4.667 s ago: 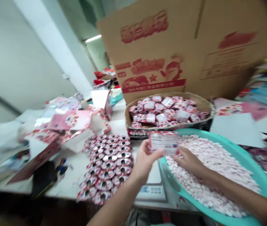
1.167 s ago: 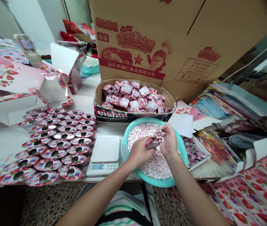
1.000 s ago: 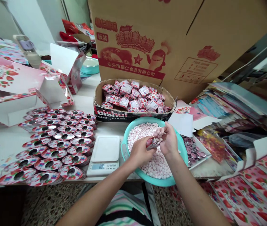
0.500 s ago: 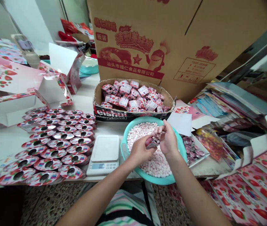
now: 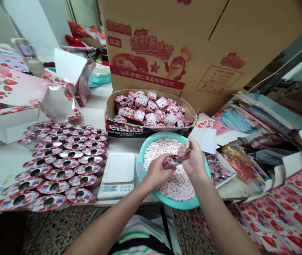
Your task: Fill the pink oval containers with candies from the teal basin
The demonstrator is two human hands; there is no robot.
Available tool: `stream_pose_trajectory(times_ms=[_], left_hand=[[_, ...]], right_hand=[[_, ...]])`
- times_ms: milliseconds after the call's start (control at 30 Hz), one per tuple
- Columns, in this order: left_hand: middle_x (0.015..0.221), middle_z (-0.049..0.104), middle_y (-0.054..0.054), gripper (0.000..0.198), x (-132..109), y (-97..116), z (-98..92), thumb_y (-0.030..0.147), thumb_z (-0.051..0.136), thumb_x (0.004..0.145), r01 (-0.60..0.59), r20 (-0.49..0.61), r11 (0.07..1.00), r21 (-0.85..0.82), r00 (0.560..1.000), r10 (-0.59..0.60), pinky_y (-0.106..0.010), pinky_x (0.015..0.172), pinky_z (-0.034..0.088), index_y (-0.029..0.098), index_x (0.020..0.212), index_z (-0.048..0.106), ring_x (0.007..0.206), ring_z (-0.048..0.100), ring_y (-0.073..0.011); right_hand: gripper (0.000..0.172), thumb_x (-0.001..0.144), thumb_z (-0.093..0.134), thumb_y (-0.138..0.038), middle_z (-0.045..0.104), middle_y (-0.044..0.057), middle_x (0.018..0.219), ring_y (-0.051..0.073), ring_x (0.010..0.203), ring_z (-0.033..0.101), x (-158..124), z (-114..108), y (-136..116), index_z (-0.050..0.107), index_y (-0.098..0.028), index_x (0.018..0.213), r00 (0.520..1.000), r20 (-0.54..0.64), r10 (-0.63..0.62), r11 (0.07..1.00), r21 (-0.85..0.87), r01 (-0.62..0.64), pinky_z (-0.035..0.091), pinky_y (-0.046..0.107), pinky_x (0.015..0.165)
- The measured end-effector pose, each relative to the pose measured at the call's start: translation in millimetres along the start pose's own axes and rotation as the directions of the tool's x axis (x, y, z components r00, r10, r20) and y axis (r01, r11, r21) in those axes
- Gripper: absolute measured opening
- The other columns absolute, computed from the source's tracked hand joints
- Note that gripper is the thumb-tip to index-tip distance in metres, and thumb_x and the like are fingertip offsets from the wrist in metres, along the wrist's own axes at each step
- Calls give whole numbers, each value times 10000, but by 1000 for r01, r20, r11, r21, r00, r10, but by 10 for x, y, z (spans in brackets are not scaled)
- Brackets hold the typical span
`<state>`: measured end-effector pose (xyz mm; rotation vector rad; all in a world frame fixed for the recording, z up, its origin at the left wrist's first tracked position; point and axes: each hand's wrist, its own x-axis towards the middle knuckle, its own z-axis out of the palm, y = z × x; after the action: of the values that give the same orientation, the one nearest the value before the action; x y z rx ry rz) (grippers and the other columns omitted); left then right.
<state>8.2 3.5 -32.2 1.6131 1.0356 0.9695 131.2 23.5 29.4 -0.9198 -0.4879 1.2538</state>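
My left hand (image 5: 158, 170) is closed round a small strawberry-print candy box (image 5: 170, 161), tilted over a turquoise basin (image 5: 141, 166) of small pale pink candies (image 5: 176, 187). Close beside the box, my right hand (image 5: 193, 157) is cupped with its fingers curled, and a few candies seem to lie in it; the fingers partly hide them. To the left, a white kitchen scale (image 5: 119, 170) stands with its display lit. Rows of similar boxes with a dark round hole on top (image 5: 60, 173) stand further left.
Behind the basin, a cut-down carton (image 5: 124, 131) holds many filled-looking strawberry boxes. A large brown carton (image 5: 151, 42) rises at the back. To the right are a tray of purple-pink caps (image 5: 218, 170), bagged candy (image 5: 237, 161) and stacked printed sheets (image 5: 268, 117).
My right hand has shifted slightly right and turned, its fingers curling more. The box in my left hand has tipped a little, its top now showing. Both hands remain over the basin.
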Motion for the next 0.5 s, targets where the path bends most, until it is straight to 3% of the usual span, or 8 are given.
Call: stream_pose_trajectory(times_ms=[167, 267, 333, 400, 500], left_hand=[[1131, 657, -45, 406, -69, 78, -72, 118, 662, 725, -101, -26, 979, -177, 995, 98, -290, 922, 479, 196, 1117, 593, 1039, 615, -183], [1129, 652, -51, 391, -49, 116, -97, 118, 657, 730, -90, -53, 972, -219, 995, 80, -294, 921, 482, 191, 1108, 589, 1036, 619, -184], [1138, 648, -54, 381, -27, 130, -119, 129, 653, 734, -94, -43, 972, -216, 995, 87, -303, 934, 478, 192, 1104, 590, 1045, 617, -188], [1132, 653, -56, 378, -48, 137, -161, 158, 659, 731, -95, -28, 971, -219, 995, 91, -314, 934, 484, 192, 1102, 591, 1043, 621, -197], [1103, 670, -59, 395, -142, 117, -261, 208, 676, 712, -31, -70, 983, -180, 997, 19, -324, 897, 512, 191, 1097, 590, 1015, 641, -212]], right_hand=[[390, 790, 625, -318, 350, -65, 448, 66, 403, 312, 8, -273, -207, 404, -189, 495, 989, -84, -125, 986, 104, 133, 295, 190, 386], [374, 765, 648, -343, 364, -64, 462, 71, 419, 325, -14, -514, -166, 417, -191, 512, 975, -147, -167, 986, 5, 169, 285, 198, 400], [372, 768, 646, -395, 395, -56, 480, 80, 439, 356, -41, -649, -77, 442, -194, 531, 966, -166, -198, 973, -152, 174, 290, 210, 421], [397, 822, 572, -457, 417, -46, 485, 94, 452, 372, -104, -746, 13, 462, -197, 542, 950, -110, -293, 874, -433, 220, 297, 229, 450], [458, 874, 459, -469, 422, -33, 462, 111, 468, 390, -312, -809, 112, 439, -202, 503, 915, 71, -396, 559, -772, 302, 304, 251, 499]])
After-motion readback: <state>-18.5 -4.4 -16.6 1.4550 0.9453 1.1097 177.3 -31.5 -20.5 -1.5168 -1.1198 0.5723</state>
